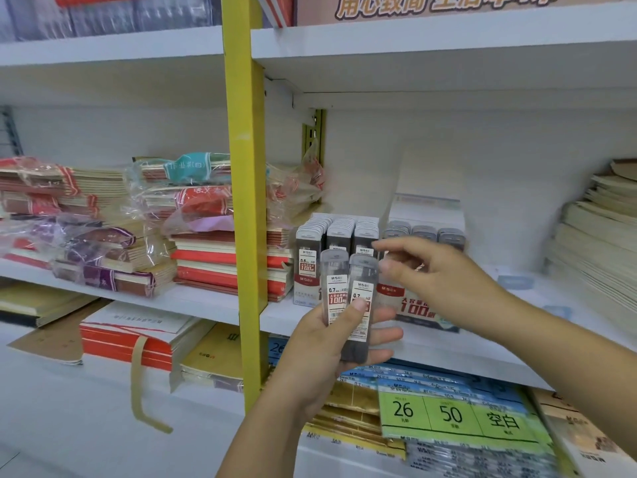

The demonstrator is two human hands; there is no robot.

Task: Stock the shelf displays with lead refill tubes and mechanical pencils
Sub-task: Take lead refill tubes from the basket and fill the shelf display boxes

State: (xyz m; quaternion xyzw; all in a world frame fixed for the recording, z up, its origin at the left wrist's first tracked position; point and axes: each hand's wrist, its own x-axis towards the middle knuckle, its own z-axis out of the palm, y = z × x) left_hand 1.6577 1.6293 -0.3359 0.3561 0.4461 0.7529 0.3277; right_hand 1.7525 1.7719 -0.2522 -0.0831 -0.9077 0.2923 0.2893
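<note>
- Lead refill tubes [348, 298], two marked 0.7, stand upright in the left hand [331, 353], thumb clamped across their labels, just in front of the shelf [517, 339].
- Right hand [437, 270] hovers by the tube caps, fingers loosely apart, gripping nothing.
- Pulling one tube free could loosen the other and drop it.
- The full 0.5 display box [306, 267] touches the emptier display box [424, 312], so misfiling looks easy.

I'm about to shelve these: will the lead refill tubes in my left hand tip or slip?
Probably tippy: the lead refill tubes are tall and narrow. Likely slippery; their plastic looks smooth. Seemingly light: the left hand holds both upright.
</note>
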